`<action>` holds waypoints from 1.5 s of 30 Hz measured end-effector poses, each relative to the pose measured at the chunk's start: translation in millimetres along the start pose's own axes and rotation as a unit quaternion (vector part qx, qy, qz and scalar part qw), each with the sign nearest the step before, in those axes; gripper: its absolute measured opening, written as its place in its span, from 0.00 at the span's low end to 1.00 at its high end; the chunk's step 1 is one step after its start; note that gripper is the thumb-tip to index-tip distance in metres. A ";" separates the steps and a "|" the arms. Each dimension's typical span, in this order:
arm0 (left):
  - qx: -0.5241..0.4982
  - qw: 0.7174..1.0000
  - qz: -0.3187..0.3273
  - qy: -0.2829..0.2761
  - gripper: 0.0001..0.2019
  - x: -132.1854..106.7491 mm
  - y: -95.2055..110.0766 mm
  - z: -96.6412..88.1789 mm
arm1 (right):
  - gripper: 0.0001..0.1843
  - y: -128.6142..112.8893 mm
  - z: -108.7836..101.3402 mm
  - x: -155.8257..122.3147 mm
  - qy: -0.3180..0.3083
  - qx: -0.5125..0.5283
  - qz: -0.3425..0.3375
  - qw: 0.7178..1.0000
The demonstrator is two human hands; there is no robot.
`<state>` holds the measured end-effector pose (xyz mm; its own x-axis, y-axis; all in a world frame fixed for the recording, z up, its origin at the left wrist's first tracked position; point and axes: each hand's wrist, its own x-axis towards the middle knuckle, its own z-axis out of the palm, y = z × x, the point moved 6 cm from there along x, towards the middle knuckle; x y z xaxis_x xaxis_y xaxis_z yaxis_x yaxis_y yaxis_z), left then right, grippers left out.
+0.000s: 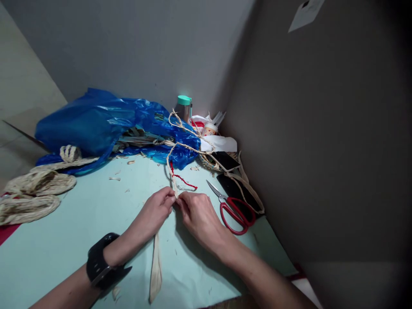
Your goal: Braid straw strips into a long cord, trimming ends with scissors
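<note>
My left hand [156, 212] and my right hand [197, 213] meet at the middle of a pale green table top [80, 231]. Both pinch the near end of a twisted cream fibre cord [170, 169]. The cord runs away from my fingers towards a blue plastic bag [96, 122] and loops over it. A red thread [182, 178] lies beside the cord. A flat pale strip [156, 266] hangs down from my fingers across the table. A black watch [99, 264] sits on my left wrist.
Red-handled scissors [233, 210] lie just right of my right hand. Bundles of pale fibre [35, 189] rest at the left. A teal-capped bottle [183, 107], a cup [209, 128] and dark phones [225, 161] crowd the back corner by the walls.
</note>
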<state>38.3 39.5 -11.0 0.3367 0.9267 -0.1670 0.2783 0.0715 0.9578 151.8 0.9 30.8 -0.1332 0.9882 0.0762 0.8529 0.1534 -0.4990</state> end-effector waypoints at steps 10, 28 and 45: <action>-0.134 0.989 -0.067 -0.001 0.11 1.6 -2.8 -2.2 | 0.13 2.9 4.1 -2.5 -0.047 -0.146 -0.045 0.987; -0.242 0.968 -0.069 0.008 0.08 -6.7 -5.7 1.2 | 0.11 -17.2 8.3 -12.1 -0.012 -0.120 -0.168 0.978; -0.151 0.987 -0.029 0.042 0.17 -7.3 -2.9 -1.1 | 0.11 31.1 29.3 20.6 -0.040 0.296 0.059 0.953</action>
<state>34.0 32.9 -12.3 0.2487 0.9443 -0.2155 0.0092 0.2202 0.9754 160.7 26.1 -8.5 -0.1129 0.9915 -0.0654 0.4336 -0.0101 -0.9010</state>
